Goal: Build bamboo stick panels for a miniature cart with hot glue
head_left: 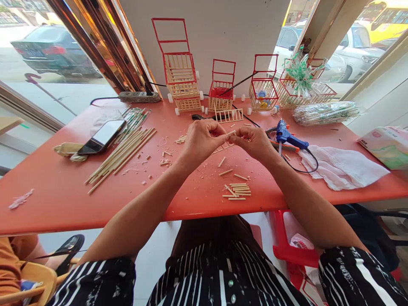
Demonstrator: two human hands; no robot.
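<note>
My left hand (204, 138) and my right hand (252, 142) meet above the table, each with thumb and fingers pinched on a short wooden stick (230, 134). Behind the hands lies a ladder-shaped frame of thin sticks (234, 115). Another flat stick piece beneath the hands is partly hidden. Nearer to me, several cut sticks (240, 189) lie in a small pile, with a few loose ones (225, 172) and shavings around. To the right of my right hand rests a blue glue gun (288, 136) with its cord.
Stick carts with red trim (181, 70) stand along the back. Long sticks (124, 155) and a phone (103, 135) lie left on the red table (153, 199). A white cloth (344, 165), a wrapped bundle (327, 113) and a tissue pack (387, 146) are right.
</note>
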